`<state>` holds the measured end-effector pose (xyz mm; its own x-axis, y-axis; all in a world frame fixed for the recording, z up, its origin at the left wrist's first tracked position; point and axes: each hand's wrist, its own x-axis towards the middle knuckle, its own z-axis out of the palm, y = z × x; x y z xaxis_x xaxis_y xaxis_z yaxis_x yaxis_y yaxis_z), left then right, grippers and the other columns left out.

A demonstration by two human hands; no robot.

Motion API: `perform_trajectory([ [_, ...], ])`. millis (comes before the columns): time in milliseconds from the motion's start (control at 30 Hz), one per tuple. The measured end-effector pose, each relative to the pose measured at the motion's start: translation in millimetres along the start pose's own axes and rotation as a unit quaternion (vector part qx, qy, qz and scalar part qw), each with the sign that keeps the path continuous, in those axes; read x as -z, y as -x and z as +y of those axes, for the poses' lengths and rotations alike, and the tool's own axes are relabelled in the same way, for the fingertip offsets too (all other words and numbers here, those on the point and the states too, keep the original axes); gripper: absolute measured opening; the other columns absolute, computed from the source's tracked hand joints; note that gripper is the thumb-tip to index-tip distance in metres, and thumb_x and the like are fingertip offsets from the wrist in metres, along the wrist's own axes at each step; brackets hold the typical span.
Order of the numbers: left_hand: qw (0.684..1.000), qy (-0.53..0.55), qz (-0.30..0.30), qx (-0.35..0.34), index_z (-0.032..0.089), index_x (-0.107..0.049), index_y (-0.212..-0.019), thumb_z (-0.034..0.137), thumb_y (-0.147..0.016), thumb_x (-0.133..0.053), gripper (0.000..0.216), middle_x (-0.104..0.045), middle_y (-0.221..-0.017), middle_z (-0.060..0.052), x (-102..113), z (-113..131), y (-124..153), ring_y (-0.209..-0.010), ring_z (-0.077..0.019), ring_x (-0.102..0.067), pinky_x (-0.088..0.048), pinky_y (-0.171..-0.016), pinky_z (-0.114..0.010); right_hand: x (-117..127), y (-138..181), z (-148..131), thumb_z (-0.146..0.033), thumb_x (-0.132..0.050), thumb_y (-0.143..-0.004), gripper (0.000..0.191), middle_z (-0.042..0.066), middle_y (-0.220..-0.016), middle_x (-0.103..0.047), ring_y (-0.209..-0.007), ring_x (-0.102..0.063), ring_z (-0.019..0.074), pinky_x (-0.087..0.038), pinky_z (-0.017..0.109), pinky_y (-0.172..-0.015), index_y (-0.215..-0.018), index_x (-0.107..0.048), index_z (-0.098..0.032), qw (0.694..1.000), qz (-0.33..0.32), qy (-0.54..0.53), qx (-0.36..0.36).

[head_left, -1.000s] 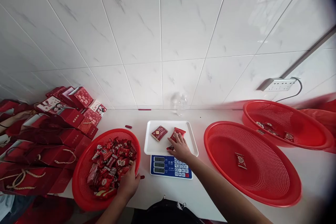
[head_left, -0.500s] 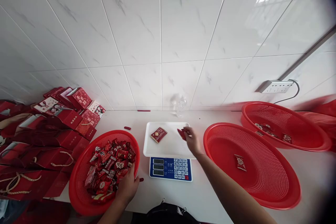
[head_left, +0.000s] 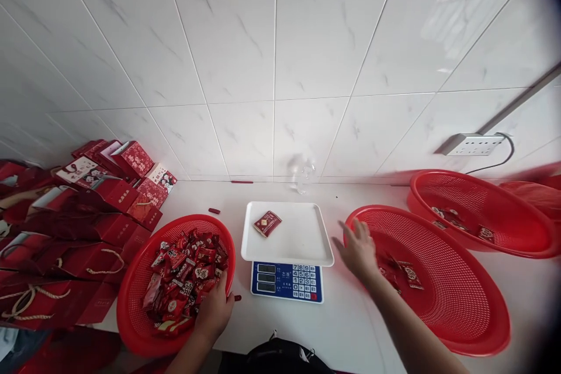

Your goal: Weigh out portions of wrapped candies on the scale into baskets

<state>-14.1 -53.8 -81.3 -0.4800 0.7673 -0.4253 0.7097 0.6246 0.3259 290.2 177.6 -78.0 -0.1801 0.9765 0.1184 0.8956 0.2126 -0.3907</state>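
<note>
My left hand grips the right rim of a red plastic basket, fingers inside and thumb outside. Wrapped red snack packets are heaped in that basket. My right hand, fingers spread and holding nothing, hovers at the left rim of a second red basket. Inside it lie a few red packets, partly hidden by my hand and forearm. Between the baskets stands a digital scale with a white tray. One dark red packet rests on the tray's left side.
Stacked red gift boxes with rope handles crowd the left. A third red basket with several packets stands at the far right. Against the tiled wall are a clear glass-like object and a power strip.
My right hand has moved right from above the scale tray to the second basket and let go of the small red packet. More packets show in that basket. My left hand stays put.
</note>
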Motion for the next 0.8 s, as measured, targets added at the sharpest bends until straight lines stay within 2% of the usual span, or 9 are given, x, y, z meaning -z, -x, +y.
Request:
perform_trajectory([
  [67, 1.000, -0.002, -0.003, 0.003, 0.010, -0.024, -0.140, 0.022, -0.084, -0.036, 0.059, -0.043, -0.138, -0.013, 0.6, 0.4, 0.3, -0.122, -0.0217, -0.045, -0.037, -0.096, -0.030, -23.3, -3.7, -49.6, -0.046, -0.044, -0.083, 0.053, 0.012, -0.148, -0.024, -0.137, -0.009, 0.0336, -0.021, 0.057, -0.104, -0.131, -0.043, -0.023, 0.992, -0.085, -0.010, 0.094],
  [167, 1.000, -0.013, 0.003, 0.005, 0.009, -0.024, -0.140, 0.021, -0.083, -0.036, 0.059, -0.045, -0.137, -0.013, 0.0, -0.4, 0.7, -0.122, -0.0206, -0.046, -0.036, -0.097, -0.028, -53.7, -5.1, -117.9, -0.041, -0.049, -0.082, 0.055, 0.011, -0.149, -0.023, -0.138, -0.008, 0.0306, -0.017, 0.055, -0.107, -0.134, -0.039, -0.024, 0.961, -0.186, -0.043, 0.198],
  [233, 1.000, -0.016, 0.001, 0.013, 0.010, -0.024, -0.140, 0.021, -0.083, -0.037, 0.060, -0.047, -0.135, -0.013, -0.9, -1.6, 0.3, -0.118, -0.0206, -0.049, -0.037, -0.095, -0.028, -68.4, -5.2, -147.7, -0.034, -0.055, -0.079, 0.057, 0.010, -0.148, -0.028, -0.137, -0.014, 0.0282, -0.018, 0.051, -0.108, -0.133, -0.040, -0.023, 0.952, -0.195, -0.061, 0.229],
  [333, 1.000, -0.009, -0.004, 0.017, 0.012, -0.024, -0.141, 0.020, -0.082, -0.038, 0.061, -0.046, -0.136, -0.013, -1.2, -2.6, -0.4, -0.117, -0.0209, -0.050, -0.037, -0.095, -0.029, -80.9, -8.6, -165.4, -0.024, -0.056, -0.077, 0.050, 0.011, -0.139, -0.043, -0.132, -0.031, 0.0266, -0.024, 0.046, -0.108, -0.126, -0.048, -0.021, 0.948, -0.184, -0.088, 0.244],
  [433, 1.000, -0.008, 0.000, 0.000, 0.011, -0.024, -0.140, 0.020, -0.082, -0.038, 0.061, -0.041, -0.140, -0.013, -0.6, -2.7, -0.1, -0.123, -0.0199, -0.045, -0.035, -0.098, -0.028, -82.5, -16.4, -162.3, -0.016, -0.047, -0.080, 0.035, 0.012, -0.122, -0.059, -0.117, -0.050, 0.0255, -0.036, 0.041, -0.100, -0.112, -0.060, -0.019, 0.947, -0.176, -0.120, 0.240],
  [533, 1.000, -0.004, 0.001, -0.001, 0.012, -0.023, -0.141, 0.022, -0.082, -0.039, 0.062, -0.043, -0.139, -0.013, -2.0, -4.4, 0.4, -0.122, -0.0210, -0.046, -0.035, -0.099, -0.030, -72.8, -22.4, -149.7, -0.015, -0.042, -0.081, 0.031, 0.007, -0.107, -0.068, -0.100, -0.062, 0.0220, -0.047, 0.036, -0.088, -0.101, -0.064, -0.021, 0.949, -0.164, -0.158, 0.220],
  [633, 0.999, 0.041, 0.008, -0.003, 0.014, -0.025, -0.140, 0.031, -0.082, -0.042, 0.063, -0.043, -0.139, -0.011, -4.6, -9.2, -0.8, -0.125, -0.0211, -0.043, -0.035, -0.100, -0.031, -48.7, -16.6, -123.1, -0.024, -0.034, -0.086, 0.033, 0.003, -0.116, -0.064, -0.103, -0.061, 0.0179, -0.048, 0.032, -0.087, -0.106, -0.061, -0.024, 0.951, -0.130, -0.202, 0.193],
  [700, 0.994, 0.103, 0.028, -0.025, 0.014, -0.033, -0.136, 0.039, -0.083, -0.041, 0.059, -0.044, -0.138, -0.009, -4.5, -14.0, -3.0, -0.128, -0.0194, -0.039, -0.032, -0.104, -0.030, -25.4, -5.3, -92.2, -0.031, -0.029, -0.088, 0.038, 0.004, -0.125, -0.058, -0.111, -0.056, 0.0186, -0.047, 0.033, -0.090, -0.113, -0.056, -0.023, 0.956, -0.087, -0.230, 0.159],
  [800, 0.980, 0.178, 0.082, -0.044, 0.016, -0.048, -0.125, 0.040, -0.087, -0.031, 0.048, -0.051, -0.132, -0.007, 0.2, -24.5, -9.1, -0.124, -0.0169, -0.043, -0.033, -0.104, -0.030, 12.4, 11.6, -28.8, -0.046, -0.043, -0.078, 0.040, 0.007, -0.104, -0.069, -0.094, -0.064, 0.0273, -0.050, 0.040, -0.078, -0.107, -0.062, -0.026, 0.970, 0.048, -0.237, -0.025],
])
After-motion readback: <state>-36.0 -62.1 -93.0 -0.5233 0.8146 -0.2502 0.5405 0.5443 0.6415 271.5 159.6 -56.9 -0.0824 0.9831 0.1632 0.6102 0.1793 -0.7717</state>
